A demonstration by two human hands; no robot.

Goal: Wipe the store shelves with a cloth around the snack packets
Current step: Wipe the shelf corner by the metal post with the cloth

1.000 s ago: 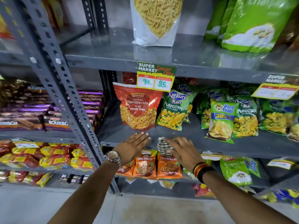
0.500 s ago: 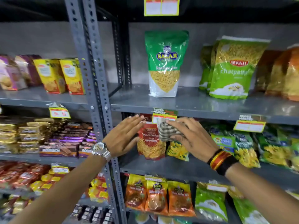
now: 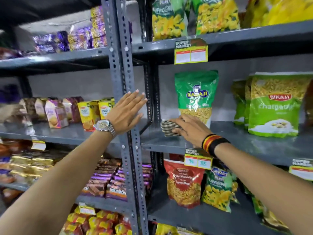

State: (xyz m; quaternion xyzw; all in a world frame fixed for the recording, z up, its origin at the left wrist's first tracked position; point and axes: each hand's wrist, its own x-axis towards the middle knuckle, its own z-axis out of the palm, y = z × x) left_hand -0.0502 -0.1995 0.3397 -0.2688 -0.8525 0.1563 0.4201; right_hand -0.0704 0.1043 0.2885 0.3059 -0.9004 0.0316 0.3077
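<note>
The right hand (image 3: 188, 128) lies palm-down on a bunched black-and-white checked cloth (image 3: 167, 128), fingers curled over it and pressing it onto the grey metal shelf (image 3: 254, 146), just in front of an upright green Balaji snack pouch (image 3: 196, 94). The left hand (image 3: 126, 112) is raised with flat, spread fingers before the perforated grey steel upright (image 3: 122, 68), holding nothing. Further right on the same shelf stands a light green Bikaji packet (image 3: 274, 106).

Bare shelf (image 3: 237, 143) strip open between steel upright (image 3: 126, 99) and green snack bag (image 3: 196, 95); right hand (image 3: 189, 129) with cloth (image 3: 168, 128) fills part. Wider bare gap between that bag and lime-green bags (image 3: 271, 106) further right. Left hand (image 3: 125, 112) at upright.
</note>
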